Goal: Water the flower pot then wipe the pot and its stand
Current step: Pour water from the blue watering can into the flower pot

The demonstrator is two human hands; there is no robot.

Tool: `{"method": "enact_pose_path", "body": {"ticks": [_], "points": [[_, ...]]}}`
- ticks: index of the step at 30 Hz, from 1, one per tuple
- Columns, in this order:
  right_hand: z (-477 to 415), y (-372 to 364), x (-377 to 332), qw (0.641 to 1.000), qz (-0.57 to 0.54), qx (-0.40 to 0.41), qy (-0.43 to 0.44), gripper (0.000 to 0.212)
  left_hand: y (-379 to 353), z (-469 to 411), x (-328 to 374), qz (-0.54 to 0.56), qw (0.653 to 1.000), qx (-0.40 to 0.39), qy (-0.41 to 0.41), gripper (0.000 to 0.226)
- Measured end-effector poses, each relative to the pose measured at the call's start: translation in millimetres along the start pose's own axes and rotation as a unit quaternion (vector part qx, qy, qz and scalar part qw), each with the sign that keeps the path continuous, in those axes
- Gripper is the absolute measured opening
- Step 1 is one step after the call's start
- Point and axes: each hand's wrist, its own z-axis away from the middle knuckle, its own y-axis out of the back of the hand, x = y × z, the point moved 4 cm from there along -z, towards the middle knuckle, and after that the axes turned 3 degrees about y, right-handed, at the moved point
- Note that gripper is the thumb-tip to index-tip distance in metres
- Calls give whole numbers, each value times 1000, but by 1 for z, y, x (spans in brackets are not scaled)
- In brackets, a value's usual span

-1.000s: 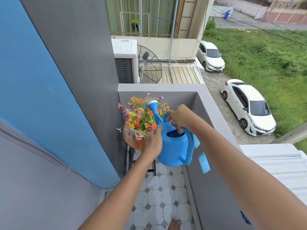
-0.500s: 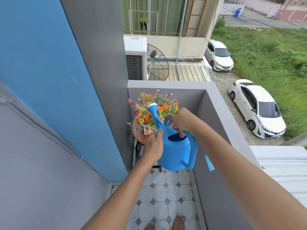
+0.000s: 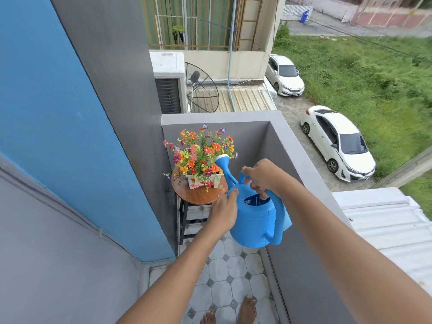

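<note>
A white flower pot (image 3: 203, 181) full of orange, red and purple flowers (image 3: 201, 152) stands on a round brown wooden stand (image 3: 198, 194) with black legs in the balcony corner. I hold a blue watering can (image 3: 256, 222) just right of the pot, its spout head (image 3: 222, 160) raised against the flowers' right side. My right hand (image 3: 261, 177) grips the can's top handle. My left hand (image 3: 223, 212) presses on the can's left side. A light blue cloth (image 3: 287, 218) peeks out behind the can's rear handle.
The grey parapet wall (image 3: 292, 160) runs along the right and closes the corner behind the pot. A blue and grey wall (image 3: 81, 136) stands on the left. My bare feet (image 3: 233, 312) rest on the tiled balcony floor (image 3: 224, 281). Cars are parked far below.
The can has shifted right and lower beside the pot, and its spout has moved from over the flowers to their right edge. More of the stand's top shows now.
</note>
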Motion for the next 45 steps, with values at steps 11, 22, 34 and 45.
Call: {"method": "enact_pose_path", "body": {"ticks": [11, 22, 34, 45], "points": [[4, 18, 11, 1000, 1, 13, -15, 30, -23, -8, 6, 42, 998, -30, 20, 71], [-13, -9, -28, 999, -8, -7, 33, 29, 26, -14, -3, 52, 998, 17, 33, 70], [-30, -11, -33, 995, -86, 33, 44, 28, 49, -35, 9, 30, 998, 44, 22, 71], [-36, 32, 23, 934, -336, 123, 17, 27, -1, -73, 56, -10, 999, 29, -41, 50]]}}
